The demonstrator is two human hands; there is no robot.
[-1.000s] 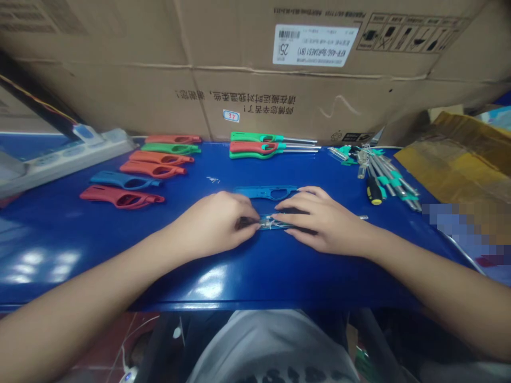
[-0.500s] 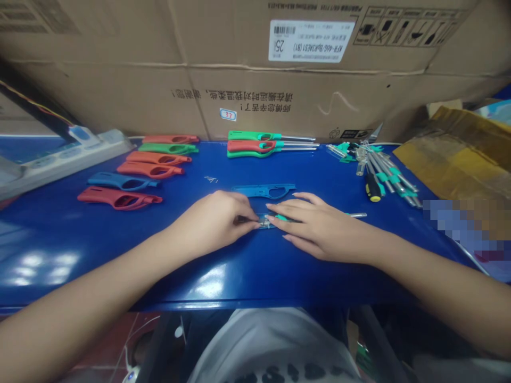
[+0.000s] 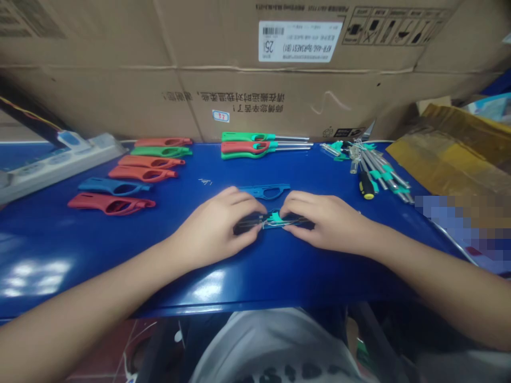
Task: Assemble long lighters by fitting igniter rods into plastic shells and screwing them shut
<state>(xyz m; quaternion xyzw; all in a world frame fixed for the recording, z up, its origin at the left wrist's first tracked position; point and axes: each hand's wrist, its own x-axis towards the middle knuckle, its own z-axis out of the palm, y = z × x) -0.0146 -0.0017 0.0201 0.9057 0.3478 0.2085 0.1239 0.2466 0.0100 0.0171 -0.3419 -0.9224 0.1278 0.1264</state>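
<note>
A partly assembled blue stick lighter (image 3: 275,219) lies across the table in front of me, with a green trigger and thin parts showing in its shell. My left hand (image 3: 223,221) is closed on its left end, fingertips and thumb pinching it. Its right side is gripped by my right hand (image 3: 319,221), with fingers bent and thumb below. The palms hide much of both ends. Just behind the hands rests a loose blue lighter shell half (image 3: 271,190).
Several coloured lighter shells (image 3: 114,204) lie at the left near a power strip (image 3: 67,159). Finished-looking lighters (image 3: 243,148) sit at the back. Metal tubes with green parts (image 3: 385,165) and a screwdriver (image 3: 366,186) are at the right. A cardboard box (image 3: 223,53) stands behind.
My right hand has gone from lying flat with stretched fingers to a bent grip on the lighter. More of the green trigger shows. The view has shifted slightly right.
</note>
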